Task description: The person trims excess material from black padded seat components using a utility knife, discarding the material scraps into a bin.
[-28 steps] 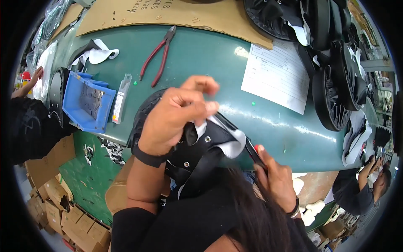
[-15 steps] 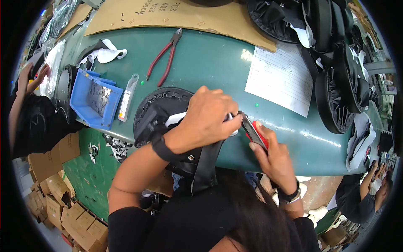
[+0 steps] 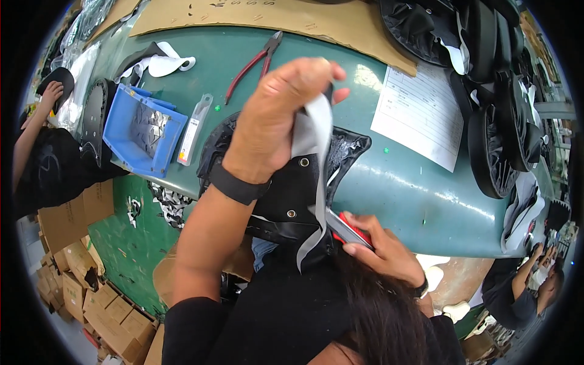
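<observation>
Seen from above, a person in a black top works at the near edge of a green tabletop point(image 3: 420, 204), a black piece with metal eyelets point(image 3: 277, 193) in front of their body, partly hidden under the left forearm. The left hand point(image 3: 274, 115) is raised above this piece, its fingers curled closed on the upper end of a pale strip point(image 3: 317, 131), which runs down along the piece's right side to a narrow, bent tail near the person's chest. The right hand point(image 3: 384, 248), lower and to the right, has its fingers wrapped around a red and grey utility knife point(image 3: 353, 233); the knife points up and left, its tip beside the strip, though whether blade and strip touch cannot be told. Farther left on the tabletop are a clear plastic case point(image 3: 194, 131) and a blue bin point(image 3: 123, 118) containing small dark pieces. Beyond the left hand lie red-handled pliers point(image 3: 268, 52), near a cardboard sheet point(image 3: 292, 21). A printed paper point(image 3: 420, 115) lies to the right, beside a pile of black padded pieces point(image 3: 486, 149). At far left, a co-worker's hand point(image 3: 52, 92) touches a dark piece.
</observation>
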`<move>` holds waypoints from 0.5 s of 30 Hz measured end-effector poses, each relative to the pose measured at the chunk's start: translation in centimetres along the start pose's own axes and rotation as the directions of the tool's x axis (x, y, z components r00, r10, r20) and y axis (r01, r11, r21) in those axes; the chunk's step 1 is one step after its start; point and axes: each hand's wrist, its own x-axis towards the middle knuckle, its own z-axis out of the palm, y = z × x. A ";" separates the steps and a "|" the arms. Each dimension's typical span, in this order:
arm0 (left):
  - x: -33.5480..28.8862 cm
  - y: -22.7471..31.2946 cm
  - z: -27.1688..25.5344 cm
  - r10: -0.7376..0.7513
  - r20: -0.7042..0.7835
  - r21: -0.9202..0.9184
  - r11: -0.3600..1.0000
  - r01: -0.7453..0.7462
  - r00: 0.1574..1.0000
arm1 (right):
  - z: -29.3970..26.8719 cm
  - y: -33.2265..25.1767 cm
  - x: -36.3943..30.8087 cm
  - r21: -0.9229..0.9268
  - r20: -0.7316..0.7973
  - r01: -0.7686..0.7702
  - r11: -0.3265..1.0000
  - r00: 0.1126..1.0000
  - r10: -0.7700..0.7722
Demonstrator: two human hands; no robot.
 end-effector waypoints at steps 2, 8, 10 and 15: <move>-0.4 0.8 1.0 0.053 -0.080 -0.209 0.976 -0.069 0.995 | -1.6 -0.5 0.0 -0.066 0.086 -0.065 0.996 0.994 0.070; -3.4 3.0 1.7 -0.176 0.343 0.939 0.040 -0.342 0.923 | -5.4 -2.1 2.2 -0.517 0.072 0.060 0.854 0.997 -0.027; -5.6 2.6 1.8 -0.397 0.334 0.853 -0.259 -0.453 0.855 | -5.6 -3.0 2.4 -0.542 0.078 0.023 0.840 0.997 0.023; -5.0 -0.1 -1.5 -0.232 0.457 0.874 0.298 -0.385 0.859 | -2.9 -2.4 0.4 -0.511 -0.023 -0.081 0.856 0.996 0.081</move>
